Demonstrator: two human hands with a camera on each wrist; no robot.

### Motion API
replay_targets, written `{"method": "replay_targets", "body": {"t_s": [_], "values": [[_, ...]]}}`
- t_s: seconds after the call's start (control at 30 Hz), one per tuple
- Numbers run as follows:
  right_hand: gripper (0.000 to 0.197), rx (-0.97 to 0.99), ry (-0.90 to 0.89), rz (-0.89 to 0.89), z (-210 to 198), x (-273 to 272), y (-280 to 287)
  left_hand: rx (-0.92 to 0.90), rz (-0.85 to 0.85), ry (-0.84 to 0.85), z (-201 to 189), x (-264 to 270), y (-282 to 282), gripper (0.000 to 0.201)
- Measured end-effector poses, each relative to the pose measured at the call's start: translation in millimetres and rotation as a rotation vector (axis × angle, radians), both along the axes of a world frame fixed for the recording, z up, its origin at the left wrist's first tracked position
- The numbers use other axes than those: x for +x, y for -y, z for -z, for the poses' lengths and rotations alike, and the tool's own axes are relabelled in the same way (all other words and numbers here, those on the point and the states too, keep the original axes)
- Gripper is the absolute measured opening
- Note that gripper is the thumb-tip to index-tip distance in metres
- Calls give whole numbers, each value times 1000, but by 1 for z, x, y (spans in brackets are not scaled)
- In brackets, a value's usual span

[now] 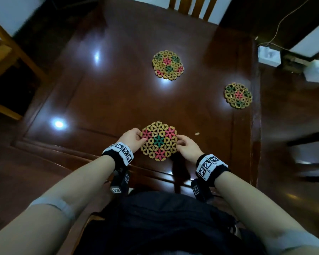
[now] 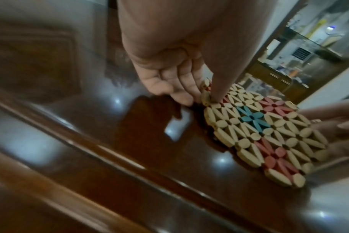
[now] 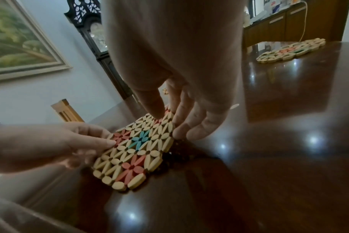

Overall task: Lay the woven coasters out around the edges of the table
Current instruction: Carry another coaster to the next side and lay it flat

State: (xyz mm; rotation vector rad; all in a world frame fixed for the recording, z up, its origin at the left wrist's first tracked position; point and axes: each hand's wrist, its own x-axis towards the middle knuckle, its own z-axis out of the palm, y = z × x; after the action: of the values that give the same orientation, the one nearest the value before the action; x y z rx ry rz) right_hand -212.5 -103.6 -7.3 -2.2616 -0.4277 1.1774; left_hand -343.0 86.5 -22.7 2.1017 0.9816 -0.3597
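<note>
Dim indoor scene. Overhead lamps leave white glare spots on the glossy dark table [image 1: 118,100] beyond the fingers. Left wrist view is motion-blurred; edges bend with wide-angle distortion.

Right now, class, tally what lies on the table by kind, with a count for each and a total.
Woven coasters: 3, namely the held coaster between the left hand and right hand, the far coaster, and the right-edge coaster.
Small loose bead: 1.
Total: 4.
</note>
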Motion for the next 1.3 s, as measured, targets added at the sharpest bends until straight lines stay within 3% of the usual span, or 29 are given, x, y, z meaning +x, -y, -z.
{"method": "replay_targets", "body": {"t_s": [0.2,0.27,0.37,0.43,1.0,1.3], "values": [[66,-102,124,-146,8,-10,-3,258,278,-6,4,-12,-10,64],[67,-161,189,-279,7,-11,-3,320,386,33,5,-14,-10,75],[70,-260,248,-492,2,-15,-4,356,590,33,6,-16,-8,72],[73,-262,300,-533,2,-18,-3,347,688,-2,8,-20,-6,65],[80,-178,509,-504,17,-48,4,304,739,-70,-4,-29,-18,62],[78,-181,506,-531,18,-54,-1,293,750,-64,-4,-36,-26,62]]}}
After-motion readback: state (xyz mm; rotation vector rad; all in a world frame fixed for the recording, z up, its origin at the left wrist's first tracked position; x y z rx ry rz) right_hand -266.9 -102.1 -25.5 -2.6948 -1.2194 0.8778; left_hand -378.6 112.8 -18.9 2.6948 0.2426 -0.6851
